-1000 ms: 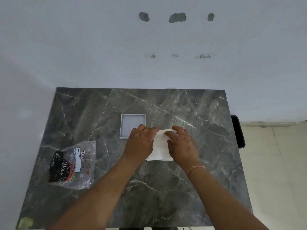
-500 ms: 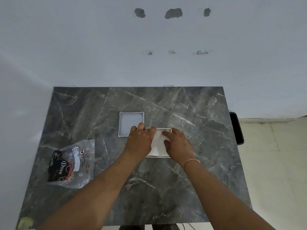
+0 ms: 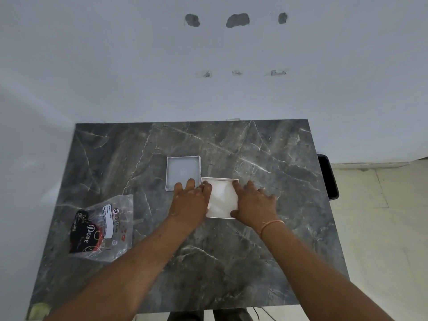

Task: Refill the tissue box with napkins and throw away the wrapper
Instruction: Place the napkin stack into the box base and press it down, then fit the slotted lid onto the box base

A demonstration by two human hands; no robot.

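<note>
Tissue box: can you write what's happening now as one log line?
step: napkins in tissue box | left hand, right hand: flat at box sides | lid: off | wrapper: on table

Left hand (image 3: 191, 202) hides tissue box (image 3: 231, 180) edge; wrapper (image 3: 102, 228) print perhaps illegible

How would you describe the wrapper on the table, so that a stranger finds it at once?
Start from the dark marble table against the white wall. Go to its near left part, left of the person's left hand. The wrapper lies there flat and apart from the two white boxes: crinkled clear plastic with black print reading "Dove".
</note>
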